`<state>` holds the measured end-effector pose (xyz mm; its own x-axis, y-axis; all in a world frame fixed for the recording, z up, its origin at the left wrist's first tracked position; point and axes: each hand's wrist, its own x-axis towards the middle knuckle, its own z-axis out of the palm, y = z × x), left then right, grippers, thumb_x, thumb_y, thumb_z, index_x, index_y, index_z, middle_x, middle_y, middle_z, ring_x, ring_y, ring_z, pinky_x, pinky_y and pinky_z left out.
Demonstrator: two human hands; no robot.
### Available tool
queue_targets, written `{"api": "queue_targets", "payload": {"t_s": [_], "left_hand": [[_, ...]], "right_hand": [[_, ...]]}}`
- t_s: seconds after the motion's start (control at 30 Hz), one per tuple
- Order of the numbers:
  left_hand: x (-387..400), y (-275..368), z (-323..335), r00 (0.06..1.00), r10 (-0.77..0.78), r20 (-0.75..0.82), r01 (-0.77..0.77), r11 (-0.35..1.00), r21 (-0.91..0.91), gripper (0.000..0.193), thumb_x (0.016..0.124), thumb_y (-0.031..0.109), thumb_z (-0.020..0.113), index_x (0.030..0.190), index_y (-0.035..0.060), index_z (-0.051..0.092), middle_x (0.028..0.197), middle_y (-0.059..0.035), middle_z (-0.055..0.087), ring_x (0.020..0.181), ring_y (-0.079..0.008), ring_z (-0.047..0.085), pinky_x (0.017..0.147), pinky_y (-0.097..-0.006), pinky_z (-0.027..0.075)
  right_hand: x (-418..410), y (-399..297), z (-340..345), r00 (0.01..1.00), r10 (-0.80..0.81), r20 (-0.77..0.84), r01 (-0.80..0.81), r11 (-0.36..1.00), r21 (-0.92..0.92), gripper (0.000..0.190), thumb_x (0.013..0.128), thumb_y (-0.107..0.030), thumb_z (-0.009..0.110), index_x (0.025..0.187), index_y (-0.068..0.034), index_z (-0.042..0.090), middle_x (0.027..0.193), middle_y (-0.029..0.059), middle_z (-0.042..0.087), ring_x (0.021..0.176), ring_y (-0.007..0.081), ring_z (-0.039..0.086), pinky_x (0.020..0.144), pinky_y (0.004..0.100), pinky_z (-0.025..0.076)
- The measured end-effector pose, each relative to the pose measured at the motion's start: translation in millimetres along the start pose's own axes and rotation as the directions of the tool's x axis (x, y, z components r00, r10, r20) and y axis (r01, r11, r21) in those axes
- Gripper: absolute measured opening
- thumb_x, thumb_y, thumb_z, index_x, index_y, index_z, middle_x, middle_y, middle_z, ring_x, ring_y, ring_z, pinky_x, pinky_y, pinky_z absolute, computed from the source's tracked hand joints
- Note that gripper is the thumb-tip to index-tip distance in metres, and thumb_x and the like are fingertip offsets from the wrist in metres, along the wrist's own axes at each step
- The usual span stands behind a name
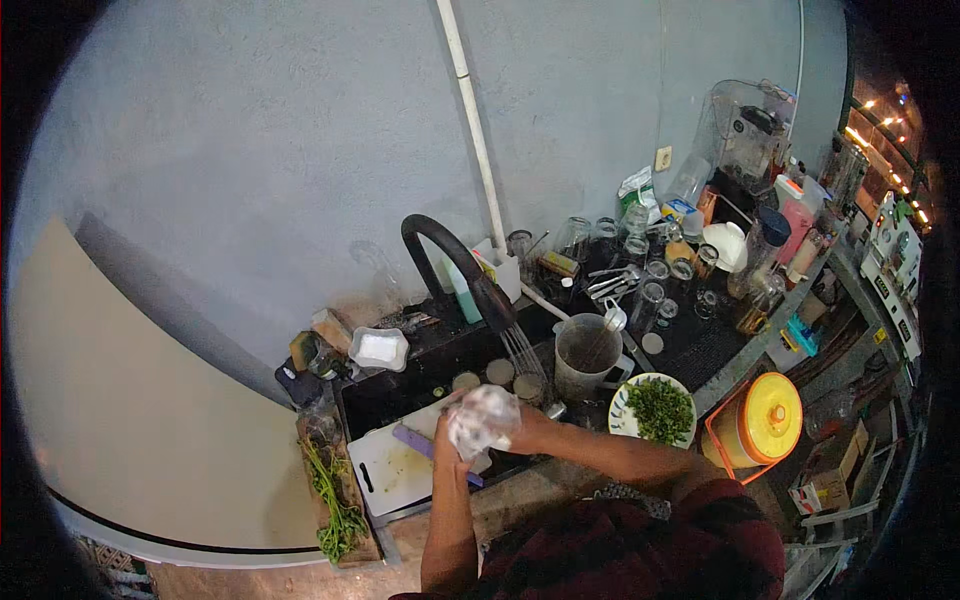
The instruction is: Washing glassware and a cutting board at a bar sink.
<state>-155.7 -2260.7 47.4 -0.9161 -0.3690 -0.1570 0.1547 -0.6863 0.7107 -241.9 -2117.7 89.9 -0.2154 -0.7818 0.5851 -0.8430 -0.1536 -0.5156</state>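
A whitish, partly see-through crumpled thing, perhaps a plastic bag, is between my two hands over the front of the black sink. My left hand grips its left side, and my right hand has the right side. Blur hides what it contains. Below my left wrist, a long purple utensil, possibly a knife, lies across the white cutting board. Water runs from the black faucet behind my hands, near several round glasses in the sink.
A plastic pitcher stands right of the stream. Beside it are a plate of chopped greens and a yellow-lidded container. Leafy stems lie at left. Glasses and spoons crowd the right counter. A wall rises behind.
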Motion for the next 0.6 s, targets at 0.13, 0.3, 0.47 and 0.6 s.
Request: {"api": "queue_targets", "payload": {"t_s": [0.13, 0.3, 0.47, 0.6], "left_hand": [[-14, 6, 24, 0.984, 0.162, 0.075, -0.107, 0.873, -0.475, 0.061, 0.085, 0.039, 0.064, 0.132, 0.0034, 0.046, 0.116, -0.0143, 0.061, 0.106, -0.0303, 0.061, 0.093, -0.047, 0.051], [-6, 17, 9, 0.981, 0.158, 0.117, -0.134, 0.973, -0.186, 0.06, 0.084, 0.034, 0.067, 0.134, 0.0105, 0.043, 0.111, -0.0111, 0.061, 0.106, -0.0283, 0.06, 0.091, -0.044, 0.052], [-7, 2, 22, 0.931, 0.322, -0.17, -0.308, 0.946, 0.103, 0.054, 0.087, 0.037, 0.063, 0.13, 0.009, 0.046, 0.11, -0.0096, 0.062, 0.101, -0.0275, 0.062, 0.091, -0.0421, 0.051], [0, 4, 19, 0.953, 0.302, 0.024, -0.279, 0.906, -0.32, 0.053, 0.089, 0.041, 0.058, 0.129, 0.008, 0.047, 0.115, -0.0115, 0.061, 0.104, -0.0281, 0.06, 0.091, -0.0449, 0.051]], "right_hand": [[3, -9, 12, 0.936, 0.35, -0.042, -0.306, 0.865, 0.397, 0.05, 0.088, -0.011, 0.058, 0.135, -0.005, 0.044, 0.128, 0.0204, 0.05, 0.122, 0.0368, 0.047, 0.103, 0.042, 0.038], [-11, 10, 19, 0.988, 0.15, -0.04, -0.148, 0.988, 0.049, 0.047, 0.086, -0.009, 0.06, 0.132, -0.006, 0.048, 0.129, 0.0187, 0.051, 0.121, 0.0356, 0.048, 0.102, 0.038, 0.038], [-8, 11, 19, 0.959, 0.254, -0.127, -0.232, 0.959, 0.165, 0.04, 0.086, -0.006, 0.059, 0.126, -0.005, 0.053, 0.124, 0.0151, 0.055, 0.116, 0.0323, 0.053, 0.097, 0.0374, 0.042], [-4, 5, 37, 0.863, 0.476, -0.167, -0.329, 0.782, 0.529, 0.042, 0.085, -0.009, 0.063, 0.126, -0.003, 0.053, 0.123, 0.013, 0.057, 0.112, 0.0282, 0.056, 0.097, 0.0358, 0.043]]}}
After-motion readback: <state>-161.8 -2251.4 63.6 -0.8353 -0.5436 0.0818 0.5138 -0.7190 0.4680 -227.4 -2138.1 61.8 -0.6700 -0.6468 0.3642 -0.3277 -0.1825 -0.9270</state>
